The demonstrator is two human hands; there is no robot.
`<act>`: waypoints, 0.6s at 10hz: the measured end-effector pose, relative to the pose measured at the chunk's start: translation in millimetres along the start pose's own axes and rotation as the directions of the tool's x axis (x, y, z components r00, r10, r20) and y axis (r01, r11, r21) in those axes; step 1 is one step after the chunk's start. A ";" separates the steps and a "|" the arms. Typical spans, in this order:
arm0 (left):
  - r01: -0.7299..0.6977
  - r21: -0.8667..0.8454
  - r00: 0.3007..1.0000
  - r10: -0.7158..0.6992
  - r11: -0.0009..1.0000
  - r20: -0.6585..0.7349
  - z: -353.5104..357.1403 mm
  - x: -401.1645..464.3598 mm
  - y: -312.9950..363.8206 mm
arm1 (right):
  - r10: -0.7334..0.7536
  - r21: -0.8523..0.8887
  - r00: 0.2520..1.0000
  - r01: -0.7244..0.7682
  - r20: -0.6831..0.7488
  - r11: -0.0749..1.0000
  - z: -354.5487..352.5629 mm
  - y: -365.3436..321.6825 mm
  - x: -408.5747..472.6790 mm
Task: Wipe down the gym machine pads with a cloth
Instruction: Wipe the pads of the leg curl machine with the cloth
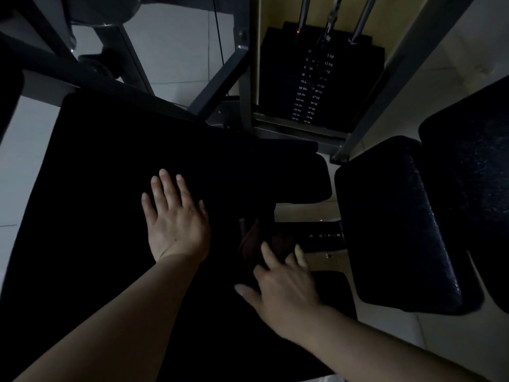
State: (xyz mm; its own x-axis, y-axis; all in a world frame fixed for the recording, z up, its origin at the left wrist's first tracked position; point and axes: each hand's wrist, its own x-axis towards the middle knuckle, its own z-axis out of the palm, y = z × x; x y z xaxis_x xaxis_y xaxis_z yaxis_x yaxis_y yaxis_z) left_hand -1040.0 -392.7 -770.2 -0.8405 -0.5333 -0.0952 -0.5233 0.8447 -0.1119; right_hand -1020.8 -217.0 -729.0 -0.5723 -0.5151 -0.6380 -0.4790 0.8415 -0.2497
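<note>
Large black seat pad (110, 166): flat, broad, long axis running from lower left toward upper right, matte and very dark.
Cloth (252, 244): dark brownish, crumpled, barely distinguishable in dim light; lying at right edge of seat pad; orientation impossible to tell.
Left hand (176, 216): flat on seat pad, fingers straight and spread, grasping nothing.
Right hand (283, 285): fingers spread, fingertips pressing on cloth.
Textured black pad (399, 224): right of seat pad, apart, long axis near-vertical in frame.
Weight stack (316, 86): behind, upright, labelled in pounds and kilograms.
</note>
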 end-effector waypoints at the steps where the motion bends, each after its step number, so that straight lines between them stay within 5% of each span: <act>1: 0.004 0.004 1.000 -0.004 1.000 0.002 0.7 2.0 0.4 | -0.019 0.296 0.981 0.077 -0.193 0.952 -6.2 11.4 37.7; 4: 0.010 0.026 1.000 -0.010 1.000 -0.003 0.8 1.3 2.5 | 0.374 0.562 0.825 -0.085 -0.423 0.823 23.2 1.9 91.0; 6: 0.004 0.016 1.000 -0.004 1.000 0.003 2.9 2.3 0.7 | 0.208 0.396 0.928 -0.073 -0.309 0.915 67.1 19.7 28.6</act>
State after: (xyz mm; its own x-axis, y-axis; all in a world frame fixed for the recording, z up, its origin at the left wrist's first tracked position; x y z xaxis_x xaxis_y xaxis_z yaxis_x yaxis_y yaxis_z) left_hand -1042.0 -393.4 -773.4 -0.8382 -0.5365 -0.0976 -0.5240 0.8420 -0.1284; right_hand -1001.9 -204.2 -801.0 -0.8365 -0.3536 -0.4185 -0.1330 0.8721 -0.4709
